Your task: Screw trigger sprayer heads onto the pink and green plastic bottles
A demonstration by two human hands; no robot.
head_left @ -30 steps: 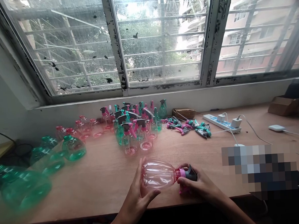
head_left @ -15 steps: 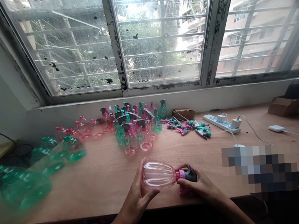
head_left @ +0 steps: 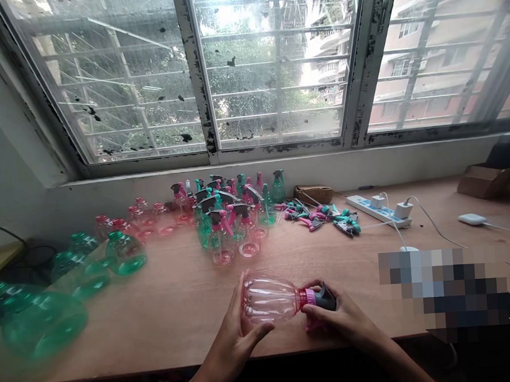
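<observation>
A clear pink spray bottle lies on its side between my hands, above the table's front edge, its base to the left. My left hand is wrapped round the base end, thumb along the lower side. With thumb and fingers, my right hand grips the pink collar of the black-and-pink spray head, which sits on the bottle's neck. Part of the pink trigger shows beneath the right hand. Behind the bottle stands a group of pink and green spray bottles with heads on.
Green bottles without heads and pink ones stand at the left. Loose spray heads lie in a pile near a brown pouch. A power strip with cables and a cardboard box are at the right.
The pink bottle has turned slightly about its long axis; its highlights have shifted. Both hands keep nearly the same place and grip.
</observation>
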